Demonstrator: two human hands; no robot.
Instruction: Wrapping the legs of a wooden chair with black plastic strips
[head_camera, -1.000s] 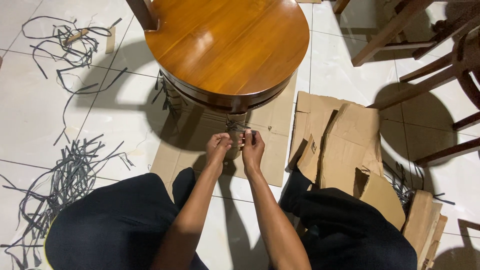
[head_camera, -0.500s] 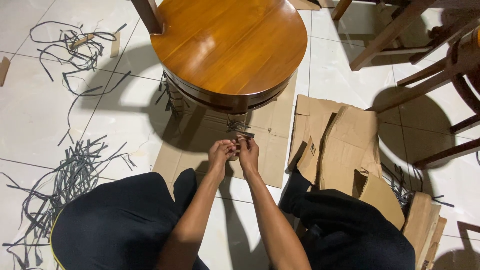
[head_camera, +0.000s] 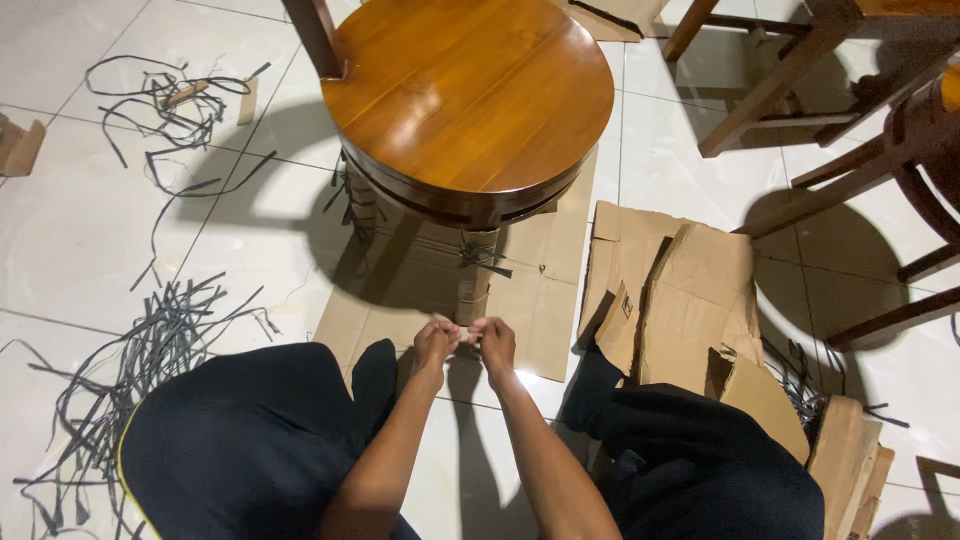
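Observation:
A wooden chair with a round glossy seat (head_camera: 470, 90) stands in front of me. Its front leg is wrapped in a cardboard sleeve (head_camera: 474, 285) tied with a knotted black strap (head_camera: 480, 257). My left hand (head_camera: 436, 345) and my right hand (head_camera: 497, 345) are close together at the sleeve's lower end. Their fingertips meet there and pinch the cardboard just above the floor. What exactly sits between the fingers is too small to tell. A second wrapped leg (head_camera: 360, 200) shows under the seat to the left.
A flat cardboard sheet (head_camera: 545, 300) lies under the chair. Crumpled cardboard pieces (head_camera: 690, 290) and a cardboard stack (head_camera: 850, 450) lie to the right. Black strap offcuts (head_camera: 140, 350) litter the tiles on the left. Other chairs' legs (head_camera: 780, 70) stand at the back right.
Both hands have slid down from the strap knot to the bottom of the wrapped leg. The view has tilted slightly, so the chair sits a little further right.

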